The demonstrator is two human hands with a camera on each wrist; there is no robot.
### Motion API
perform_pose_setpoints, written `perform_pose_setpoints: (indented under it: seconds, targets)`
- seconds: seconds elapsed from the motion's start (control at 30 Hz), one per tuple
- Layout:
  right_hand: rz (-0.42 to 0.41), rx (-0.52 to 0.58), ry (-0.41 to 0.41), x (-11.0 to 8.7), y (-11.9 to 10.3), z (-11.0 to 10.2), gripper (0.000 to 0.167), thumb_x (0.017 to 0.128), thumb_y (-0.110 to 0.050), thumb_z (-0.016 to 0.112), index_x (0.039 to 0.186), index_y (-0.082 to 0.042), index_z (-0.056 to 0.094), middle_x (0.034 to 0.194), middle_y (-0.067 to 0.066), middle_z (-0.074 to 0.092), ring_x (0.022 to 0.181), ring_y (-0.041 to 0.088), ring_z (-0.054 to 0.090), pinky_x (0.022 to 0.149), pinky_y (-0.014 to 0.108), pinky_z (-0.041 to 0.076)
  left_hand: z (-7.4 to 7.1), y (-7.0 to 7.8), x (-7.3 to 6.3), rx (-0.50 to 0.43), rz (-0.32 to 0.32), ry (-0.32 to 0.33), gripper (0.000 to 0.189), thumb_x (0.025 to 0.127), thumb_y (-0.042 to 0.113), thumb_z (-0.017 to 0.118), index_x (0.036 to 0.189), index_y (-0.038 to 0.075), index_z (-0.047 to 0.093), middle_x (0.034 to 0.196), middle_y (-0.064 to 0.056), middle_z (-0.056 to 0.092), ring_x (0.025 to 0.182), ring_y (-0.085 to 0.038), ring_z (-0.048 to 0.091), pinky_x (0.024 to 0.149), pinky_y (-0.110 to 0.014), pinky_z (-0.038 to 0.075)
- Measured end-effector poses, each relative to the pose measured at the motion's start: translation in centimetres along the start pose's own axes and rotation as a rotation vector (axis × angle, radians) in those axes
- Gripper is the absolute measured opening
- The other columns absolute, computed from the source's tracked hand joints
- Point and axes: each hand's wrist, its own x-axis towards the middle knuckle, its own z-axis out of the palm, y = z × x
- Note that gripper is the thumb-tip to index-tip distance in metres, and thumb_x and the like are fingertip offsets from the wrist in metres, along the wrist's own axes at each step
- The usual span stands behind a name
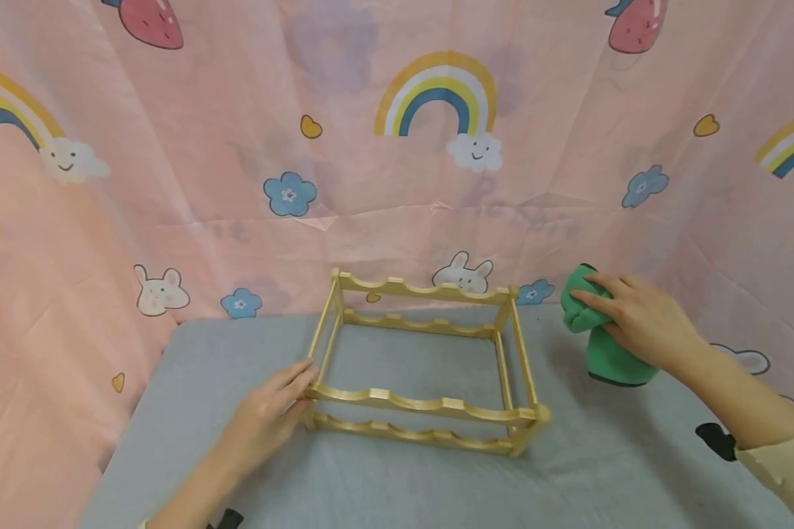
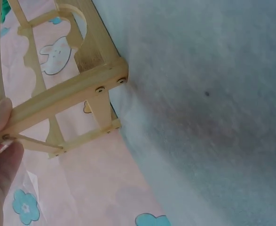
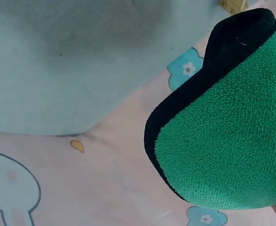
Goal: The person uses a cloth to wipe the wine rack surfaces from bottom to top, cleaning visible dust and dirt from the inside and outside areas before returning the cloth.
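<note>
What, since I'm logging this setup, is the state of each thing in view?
Wooden rack: upright on the table
Green cloth: bunched, apparently off the table
Left grip: pinching the rack's near left corner
Right grip: holding the green cloth
Pink backdrop: hanging, creased

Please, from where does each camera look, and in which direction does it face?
Head: worn on the head, facing forward and down at the wooden rack, green cloth and pink backdrop; left hand, right hand and forearms show.
Left wrist: on that wrist, facing the rack and table; part of the hand shows at the left edge.
Right wrist: on that wrist, facing the cloth, with table and backdrop behind; a sliver of hand shows, lower right.
Shared: head and left wrist show the rack; head and right wrist show the cloth.
</note>
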Motion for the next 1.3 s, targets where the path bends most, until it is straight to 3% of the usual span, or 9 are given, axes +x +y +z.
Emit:
perform_pose_setpoints:
  seconds: [0.2, 0.37, 0.47, 0.57, 0.83, 1.0, 1.3]
  targets:
    - [0.009, -0.003, -0.002, -0.6, 0.1, 0.2, 0.068, 0.064, 0.007, 0.09, 0.128, -0.004, 0.071, 0.129, 0.029, 0.061, 0.103, 0.047, 0.06, 0.07, 0.061, 0.058, 0.2, 1.0, 0.5, 0.148, -0.115, 0.007, 0.063, 0.065, -0.012, 0.091, 0.124, -0.003, 0.072, 0.125, -0.024, 0.07, 0.107, -0.042, 0.071, 0.084, -0.051, 0.063]
    - [0.021, 0.004, -0.011, -1.1, 0.1, 0.6, 0.067, 0.064, 0.007, 0.089, 0.128, -0.003, 0.071, 0.13, 0.029, 0.06, 0.106, 0.047, 0.059, 0.066, 0.058, 0.059, 0.7, 3.7, 1.6, 0.274, -0.121, 0.063, 0.047, 0.068, 0.006, 0.086, 0.114, 0.0, 0.077, 0.122, -0.023, 0.071, 0.104, -0.044, 0.07, 0.077, -0.058, 0.061]
    - [0.037, 0.007, -0.022, -1.5, -0.1, 1.0, 0.066, 0.066, 0.006, 0.09, 0.128, -0.004, 0.071, 0.131, 0.029, 0.06, 0.108, 0.047, 0.058, 0.066, 0.059, 0.059, 1.6, 5.2, 2.3, 0.269, -0.075, 0.106, 0.045, 0.067, 0.009, 0.085, 0.111, 0.001, 0.077, 0.122, -0.022, 0.071, 0.103, -0.043, 0.07, 0.078, -0.057, 0.062]
    - [0.063, 0.017, -0.04, -1.8, -0.4, 1.4, 0.065, 0.068, 0.005, 0.089, 0.129, -0.004, 0.071, 0.132, 0.029, 0.059, 0.113, 0.05, 0.057, 0.073, 0.062, 0.058, 2.4, 6.6, 3.0, 0.254, -0.058, 0.104, 0.044, 0.068, 0.012, 0.084, 0.11, 0.003, 0.077, 0.121, -0.021, 0.072, 0.102, -0.04, 0.071, 0.076, -0.053, 0.063]
    - [0.126, 0.042, -0.064, -2.8, -1.0, 2.2, 0.062, 0.072, 0.005, 0.088, 0.13, -0.006, 0.071, 0.135, 0.029, 0.058, 0.124, 0.062, 0.05, 0.077, 0.072, 0.055, 5.2, 9.8, 4.5, 0.223, -0.033, -0.009, 0.056, 0.067, 0.023, 0.091, 0.118, 0.006, 0.075, 0.123, -0.019, 0.071, 0.101, -0.033, 0.072, 0.064, -0.037, 0.065]
    - [0.121, 0.05, -0.061, -3.3, -1.0, 2.5, 0.063, 0.07, 0.006, 0.088, 0.13, -0.005, 0.07, 0.135, 0.03, 0.057, 0.119, 0.059, 0.053, 0.075, 0.071, 0.055, 7.5, 11.6, 6.2, 0.201, 0.004, -0.039, 0.055, 0.072, 0.029, 0.09, 0.12, 0.007, 0.075, 0.127, -0.019, 0.07, 0.105, -0.031, 0.071, 0.072, -0.037, 0.065]
    - [0.11, 0.058, -0.048, -3.7, -1.2, 2.8, 0.064, 0.069, 0.005, 0.089, 0.129, -0.006, 0.071, 0.134, 0.03, 0.058, 0.116, 0.054, 0.058, 0.077, 0.07, 0.055, 10.8, 14.3, 9.0, 0.204, 0.014, -0.088, 0.051, 0.081, 0.039, 0.084, 0.123, 0.012, 0.075, 0.134, -0.017, 0.067, 0.114, -0.031, 0.069, 0.088, -0.04, 0.062]
